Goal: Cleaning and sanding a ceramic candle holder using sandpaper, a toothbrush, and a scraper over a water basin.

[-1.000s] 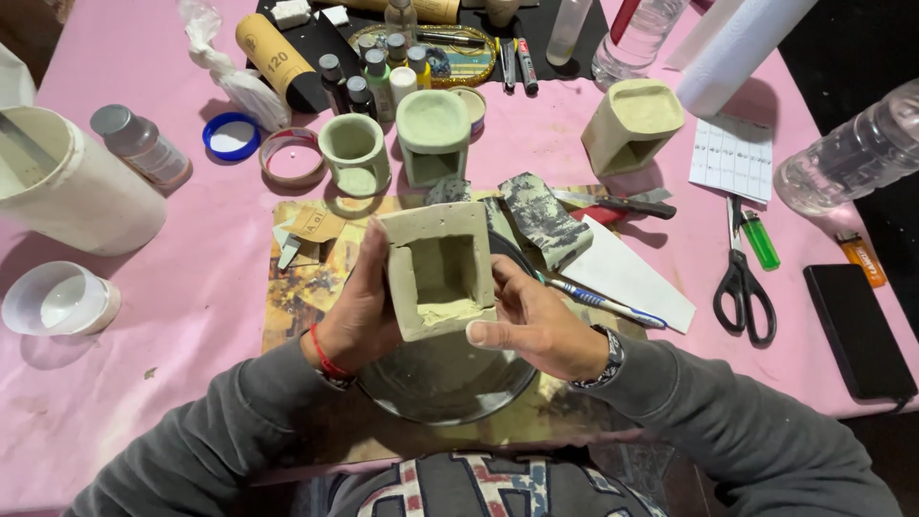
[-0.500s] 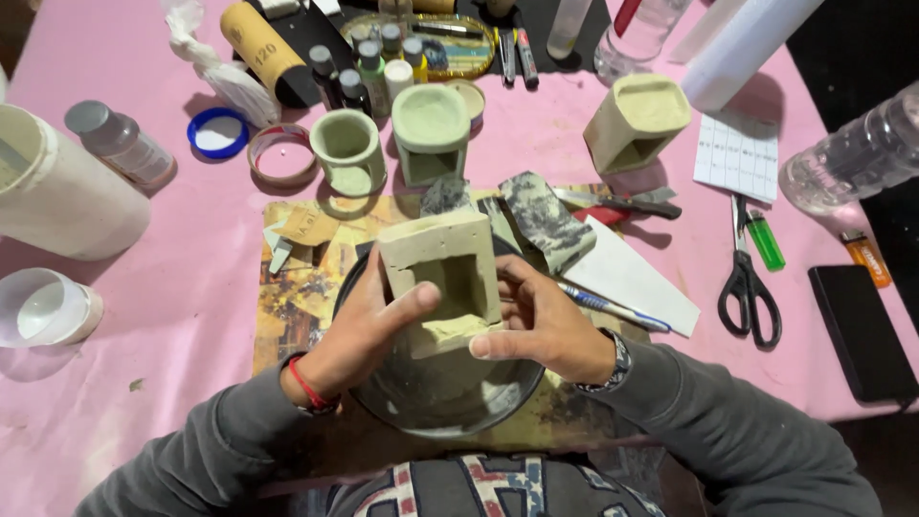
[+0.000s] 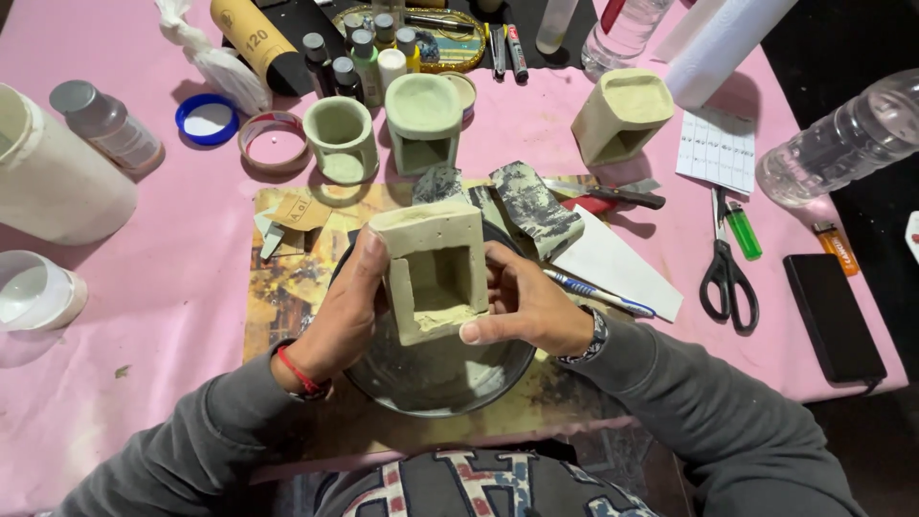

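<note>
clay block (image 3: 436, 271), pale greenish-grey, rectangular with a square hollow in its upper face, held just above the dark round turntable (image 3: 436, 369) near the front edge of the pink desk (image 3: 172, 287). left hand (image 3: 337, 311) cups the block's left wall, fingers (image 3: 373, 251) pressed together flat against it; right hand (image 3: 525, 304) holds the right wall, fingers curled on the side and thumb laid along the lower front edge. judged: the piece looks stiff but thin-walled and crumbly, loose crumbs lying in the hollow, so likely fragile at the rim and moderately heavy; best taken by the two broad outer walls, not by the inner edges. beyond the block, a round clay cup (image 3: 341, 137), empty, with a cut opening low in its side; a square clay holder (image 3: 422, 120) with a shallow dished top, nothing in it; further right a third clay holder (image 3: 620, 113), also empty. left of the block, a large white tub (image 3: 53, 182), contents not visible, and a clear plastic cup (image 3: 33, 302) that looks empty. right of the block, a clear plastic bottle (image 3: 842, 144) lying on its side; scissors (image 3: 728, 273) nearer.
</note>
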